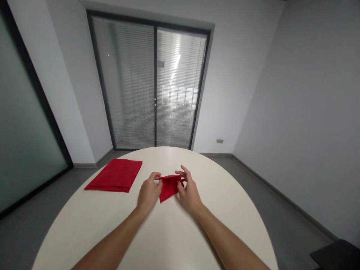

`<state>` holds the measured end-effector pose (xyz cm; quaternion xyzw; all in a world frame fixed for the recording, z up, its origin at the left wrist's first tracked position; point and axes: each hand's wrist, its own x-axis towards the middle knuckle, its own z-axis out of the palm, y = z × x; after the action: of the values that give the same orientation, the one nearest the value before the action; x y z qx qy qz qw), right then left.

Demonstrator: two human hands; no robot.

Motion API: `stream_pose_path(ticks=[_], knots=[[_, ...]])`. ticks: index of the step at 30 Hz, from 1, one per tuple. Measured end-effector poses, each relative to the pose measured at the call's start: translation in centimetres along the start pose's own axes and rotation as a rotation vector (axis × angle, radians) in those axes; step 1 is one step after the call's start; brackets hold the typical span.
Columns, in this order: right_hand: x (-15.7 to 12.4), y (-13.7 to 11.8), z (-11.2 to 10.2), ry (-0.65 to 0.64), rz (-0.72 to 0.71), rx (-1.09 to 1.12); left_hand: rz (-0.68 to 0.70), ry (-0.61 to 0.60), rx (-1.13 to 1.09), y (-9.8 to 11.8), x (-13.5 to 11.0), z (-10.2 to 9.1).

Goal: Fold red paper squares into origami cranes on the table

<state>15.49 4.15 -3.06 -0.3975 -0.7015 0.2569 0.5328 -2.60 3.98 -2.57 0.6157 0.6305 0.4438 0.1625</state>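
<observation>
A small folded piece of red cloth is held up between my two hands, over the middle of the table. My left hand pinches its left edge between thumb and fingers. On the other side, my right hand grips the right edge with the thumb in front, some fingers raised behind. The cloth's upper edge looks slightly parted, and one corner points down toward me. To the left lies a larger flat stack of red cloth, apart from both hands.
Everything rests on a round cream table. Beyond it stands a dark-framed glass partition with blinds. A black object, perhaps a chair, shows at the lower right. A wall socket sits low on the wall.
</observation>
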Motion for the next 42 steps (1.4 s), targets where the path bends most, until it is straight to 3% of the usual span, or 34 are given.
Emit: stream_pose_path(ticks=[7, 14, 17, 20, 23, 26, 32, 35, 38, 42], knots=[[-0.1, 0.7, -0.1, -0.132, -0.011, -0.107, -0.081, -0.006, -0.203, -2.3, 1.0, 1.3], [-0.2, 1.0, -0.6, -0.337, -0.153, -0.268, -0.085, -0.102, 0.054, -2.5, 0.6, 0.3], [-0.3, 0.8, -0.6, -0.425, -0.199, -0.305, -0.005, -0.077, 0.200, -2.3, 0.7, 0.0], [-0.3, 0.5, -0.4, -0.484, -0.245, -0.352, 0.095, -0.071, 0.196, -1.9, 0.8, 0.1], [-0.3, -0.2, -0.3, -0.551, -0.290, -0.383, 0.202, -0.171, 0.169, -1.7, 0.4, 0.6], [-0.4, -0.9, -0.6, -0.598, -0.310, -0.392, 0.320, -0.302, 0.321, -2.0, -0.4, 1.4], [-0.2, -1.2, -2.0, -0.534, -0.079, -0.507, 0.438, -0.468, 0.468, -2.0, -2.1, 1.8], [-0.2, -0.6, -2.3, -0.478, -0.078, -0.501, 0.495, -0.535, 0.465, -1.4, -2.4, 1.7], [-0.4, 0.1, -2.1, -0.585, -0.073, -0.532, 0.498, -0.569, 0.485, -1.1, -2.6, 1.6], [-0.7, 0.6, -1.7, -0.697, 0.081, -0.643, 0.467, -0.550, 0.560, -1.0, -3.0, 1.7]])
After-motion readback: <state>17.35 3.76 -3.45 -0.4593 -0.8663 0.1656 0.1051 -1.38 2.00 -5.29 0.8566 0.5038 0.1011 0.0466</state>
